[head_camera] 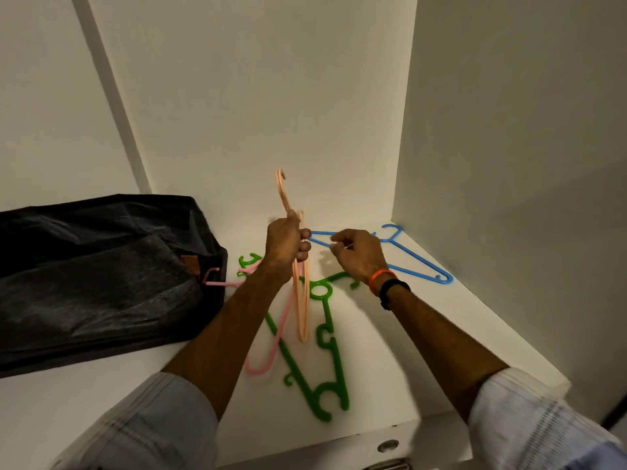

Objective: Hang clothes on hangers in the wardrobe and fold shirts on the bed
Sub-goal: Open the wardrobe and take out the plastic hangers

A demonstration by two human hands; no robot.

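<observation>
The left hand [286, 240] grips an orange hanger [300, 283] upright above the white wardrobe shelf [390, 351], fingers curled around its neck. The right hand [356, 254] hovers beside it, fingers loosely curled, pinching nothing clear. Green hangers [334, 361], a pink hanger [271, 347] and a blue hanger [414, 257] lie on the shelf.

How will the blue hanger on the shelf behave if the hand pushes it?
The blue hanger lies flat on the smooth white shelf, so it would probably slide, not roll. Its thin plastic frame looks light and fairly stiff. Its hook may catch the side wall.
</observation>
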